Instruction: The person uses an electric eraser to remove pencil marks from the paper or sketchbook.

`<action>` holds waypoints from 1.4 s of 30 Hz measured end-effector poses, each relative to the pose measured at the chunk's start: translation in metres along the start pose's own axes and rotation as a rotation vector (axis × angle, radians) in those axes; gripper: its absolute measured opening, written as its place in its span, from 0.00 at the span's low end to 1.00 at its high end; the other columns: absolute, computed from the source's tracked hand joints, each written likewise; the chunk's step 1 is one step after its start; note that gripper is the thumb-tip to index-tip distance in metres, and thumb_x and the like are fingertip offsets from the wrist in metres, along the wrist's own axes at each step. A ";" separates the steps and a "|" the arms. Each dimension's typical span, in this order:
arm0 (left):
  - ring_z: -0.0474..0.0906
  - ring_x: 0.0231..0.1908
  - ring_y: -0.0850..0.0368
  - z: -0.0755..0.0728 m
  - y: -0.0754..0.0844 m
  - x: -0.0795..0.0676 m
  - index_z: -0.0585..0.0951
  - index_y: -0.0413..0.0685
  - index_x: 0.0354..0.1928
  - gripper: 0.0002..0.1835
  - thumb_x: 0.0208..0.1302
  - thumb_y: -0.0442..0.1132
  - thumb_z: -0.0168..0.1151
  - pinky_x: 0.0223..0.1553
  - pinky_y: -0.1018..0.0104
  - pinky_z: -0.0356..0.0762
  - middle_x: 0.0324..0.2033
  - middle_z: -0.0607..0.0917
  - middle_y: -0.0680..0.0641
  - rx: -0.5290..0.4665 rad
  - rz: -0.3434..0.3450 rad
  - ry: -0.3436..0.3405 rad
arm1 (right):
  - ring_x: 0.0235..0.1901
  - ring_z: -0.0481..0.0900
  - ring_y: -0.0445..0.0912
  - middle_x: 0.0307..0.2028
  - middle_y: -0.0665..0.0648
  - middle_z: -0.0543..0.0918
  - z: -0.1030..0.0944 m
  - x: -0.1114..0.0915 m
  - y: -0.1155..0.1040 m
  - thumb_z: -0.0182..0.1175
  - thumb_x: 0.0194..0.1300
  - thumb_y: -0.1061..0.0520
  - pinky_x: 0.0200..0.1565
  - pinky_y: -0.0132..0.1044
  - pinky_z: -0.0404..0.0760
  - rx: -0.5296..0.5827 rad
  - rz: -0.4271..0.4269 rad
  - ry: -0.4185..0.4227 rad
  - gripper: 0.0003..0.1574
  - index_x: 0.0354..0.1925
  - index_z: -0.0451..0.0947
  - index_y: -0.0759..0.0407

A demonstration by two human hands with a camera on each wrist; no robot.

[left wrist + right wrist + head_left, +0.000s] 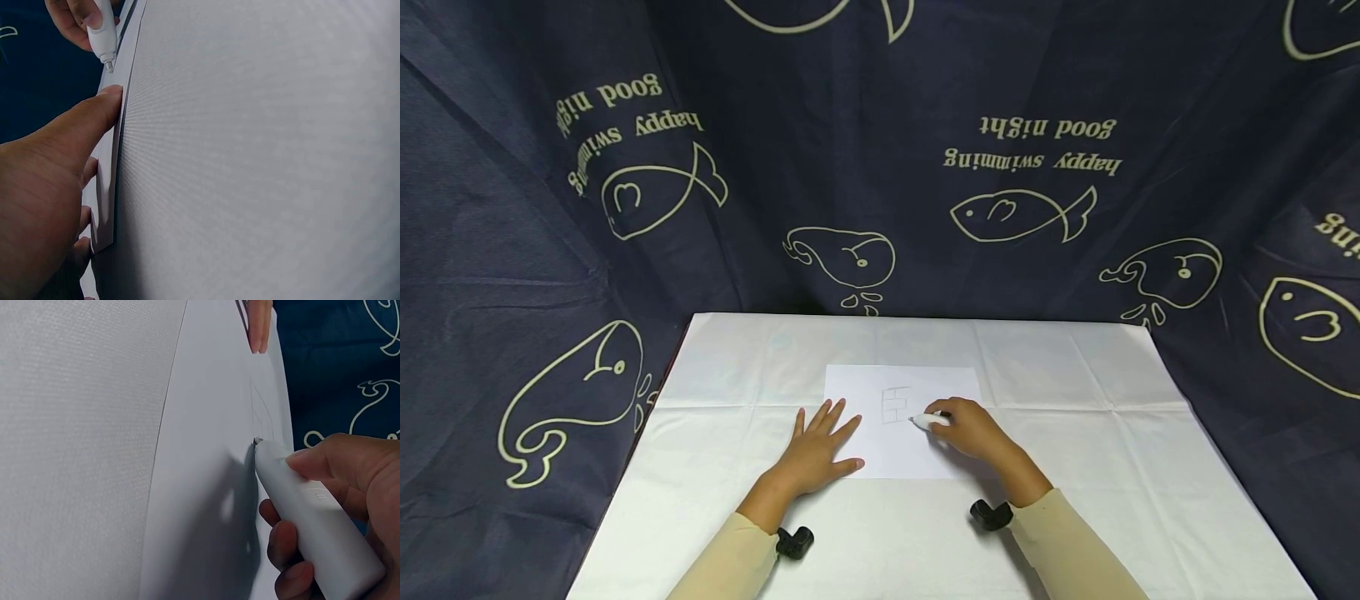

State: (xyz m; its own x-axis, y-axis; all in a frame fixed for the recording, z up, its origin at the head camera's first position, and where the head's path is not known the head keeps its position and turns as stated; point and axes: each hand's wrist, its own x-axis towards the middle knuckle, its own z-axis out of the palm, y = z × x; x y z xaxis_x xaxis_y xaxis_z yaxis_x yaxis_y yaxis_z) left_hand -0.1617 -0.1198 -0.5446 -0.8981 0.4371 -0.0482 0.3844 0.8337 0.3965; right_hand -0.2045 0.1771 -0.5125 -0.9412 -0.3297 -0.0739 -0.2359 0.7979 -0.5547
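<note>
- One dark navy cloth backdrop with pale-yellow line prints (880,100), including three whales, beyond the surface's far edge.
- One table surface covered in creased white cloth (1075,367).
- One rectangular sheet of white paper (850,383), about midway between the surface's left and right edges, nearer the far one.
- Two beige fabric sleeves (1075,542), one per arm.
- Two bare hands: left hand (808,458), fingers spread, over the sheet's left edge by its near-left corner; right hand (973,429), over its right part, gripping the tool.
- One white, pen-shaped tool (931,421), tip toward the sheet's middle; contact hard to tell.
- Two small black wrist-worn devices (991,515), one per wrist.
- One thin-lined, grid-like drawing (895,405) on the sheet, left of the tip.
</note>
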 end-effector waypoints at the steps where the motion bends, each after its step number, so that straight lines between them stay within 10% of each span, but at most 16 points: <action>1: 0.43 0.81 0.40 0.000 0.000 0.000 0.63 0.58 0.78 0.40 0.69 0.65 0.57 0.75 0.27 0.36 0.81 0.52 0.43 0.000 0.000 -0.001 | 0.39 0.79 0.43 0.43 0.53 0.88 0.000 0.000 0.000 0.67 0.64 0.59 0.47 0.45 0.80 -0.001 -0.004 -0.001 0.12 0.47 0.87 0.54; 42: 0.45 0.80 0.38 0.002 -0.002 0.001 0.64 0.56 0.77 0.39 0.69 0.63 0.58 0.74 0.27 0.38 0.80 0.54 0.41 0.011 0.007 0.009 | 0.38 0.79 0.42 0.40 0.51 0.87 0.009 0.004 -0.010 0.67 0.64 0.58 0.47 0.44 0.79 0.029 -0.014 -0.007 0.12 0.46 0.87 0.52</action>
State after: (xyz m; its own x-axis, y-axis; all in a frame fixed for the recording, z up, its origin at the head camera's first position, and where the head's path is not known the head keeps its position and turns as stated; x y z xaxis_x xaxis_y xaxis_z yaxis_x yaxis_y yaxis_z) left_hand -0.1630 -0.1200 -0.5477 -0.8971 0.4403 -0.0374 0.3933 0.8342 0.3865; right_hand -0.2033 0.1633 -0.5145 -0.9361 -0.3445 -0.0713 -0.2423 0.7783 -0.5792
